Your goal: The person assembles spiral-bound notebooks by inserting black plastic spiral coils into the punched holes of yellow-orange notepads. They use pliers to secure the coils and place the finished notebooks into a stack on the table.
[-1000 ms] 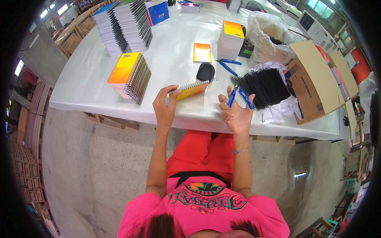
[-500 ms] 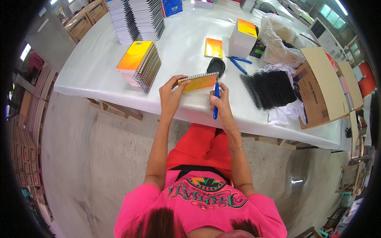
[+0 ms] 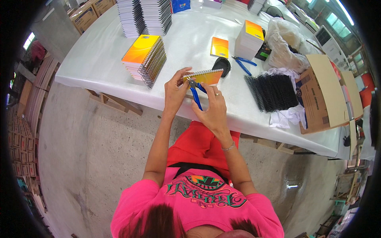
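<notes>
My left hand (image 3: 176,88) grips a small orange-yellow spiral notebook (image 3: 210,77) by its left end, its coil edge facing up. In my right hand (image 3: 213,109) is a pair of blue-handled cutting pliers (image 3: 195,94), handles spread somewhat. The tips of the pliers meet the left end of the notebook's coil, close to my left fingers. Just behind the notebook lies a round black dish (image 3: 222,66). A second pair of blue-handled pliers (image 3: 243,64) rests on the table to the right of it.
A stack of coiled notebooks (image 3: 143,55) stands at left, taller notebook stacks (image 3: 145,18) behind. Toward the right are an uncoiled pad stack (image 3: 248,41), a single orange pad (image 3: 219,47), black spiral coils (image 3: 274,93), a plastic bag (image 3: 283,43) and an open cardboard box (image 3: 317,99).
My right hand has moved the pliers from the notebook's right end to its left end, and their handles have spread. My left hand still holds the notebook.
</notes>
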A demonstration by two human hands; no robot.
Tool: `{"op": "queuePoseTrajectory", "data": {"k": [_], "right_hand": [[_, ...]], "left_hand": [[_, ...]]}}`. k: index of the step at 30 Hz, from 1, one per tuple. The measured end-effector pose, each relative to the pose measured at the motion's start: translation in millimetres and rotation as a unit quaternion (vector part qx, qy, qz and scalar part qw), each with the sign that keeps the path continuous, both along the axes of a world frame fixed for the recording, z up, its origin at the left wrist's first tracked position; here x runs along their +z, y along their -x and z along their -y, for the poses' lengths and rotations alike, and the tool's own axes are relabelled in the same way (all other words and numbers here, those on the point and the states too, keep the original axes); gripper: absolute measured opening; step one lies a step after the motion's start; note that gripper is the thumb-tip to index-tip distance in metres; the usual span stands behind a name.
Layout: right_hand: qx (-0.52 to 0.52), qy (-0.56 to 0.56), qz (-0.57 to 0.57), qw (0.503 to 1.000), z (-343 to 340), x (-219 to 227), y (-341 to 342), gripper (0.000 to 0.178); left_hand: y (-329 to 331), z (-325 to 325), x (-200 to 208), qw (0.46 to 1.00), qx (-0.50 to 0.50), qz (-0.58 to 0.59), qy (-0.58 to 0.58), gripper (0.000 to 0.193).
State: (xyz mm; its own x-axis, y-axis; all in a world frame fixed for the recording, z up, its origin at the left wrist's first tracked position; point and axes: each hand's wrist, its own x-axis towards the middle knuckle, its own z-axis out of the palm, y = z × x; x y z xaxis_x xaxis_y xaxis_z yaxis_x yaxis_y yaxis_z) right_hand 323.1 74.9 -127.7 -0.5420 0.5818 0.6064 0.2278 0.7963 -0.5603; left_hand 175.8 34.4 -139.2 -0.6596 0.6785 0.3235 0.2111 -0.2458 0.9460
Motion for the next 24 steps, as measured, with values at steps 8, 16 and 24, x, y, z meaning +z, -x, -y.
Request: {"op": "queuePoseTrajectory", "data": {"k": [8, 16, 24], "right_hand": [[-0.004, -0.001, 0.010, 1.000, 2.2, -2.3, 4.5, 0.057], [-0.013, 0.015, 0.016, 1.000, 4.8, 0.3, 2.2, 0.056], [-0.022, 0.016, -0.015, 1.000, 1.6, -0.3, 1.0, 0.057]], "left_hand": [[4.3, 3.3, -1.1, 0.999, 0.004, -0.012, 0.044, 0.021], [0.4, 4.3, 2.0, 0.998, 0.026, -0.056, 0.017, 0.025], [5.8, 4.8, -3.9, 0.997, 0.046, -0.064, 0.026, 0.028]]}}
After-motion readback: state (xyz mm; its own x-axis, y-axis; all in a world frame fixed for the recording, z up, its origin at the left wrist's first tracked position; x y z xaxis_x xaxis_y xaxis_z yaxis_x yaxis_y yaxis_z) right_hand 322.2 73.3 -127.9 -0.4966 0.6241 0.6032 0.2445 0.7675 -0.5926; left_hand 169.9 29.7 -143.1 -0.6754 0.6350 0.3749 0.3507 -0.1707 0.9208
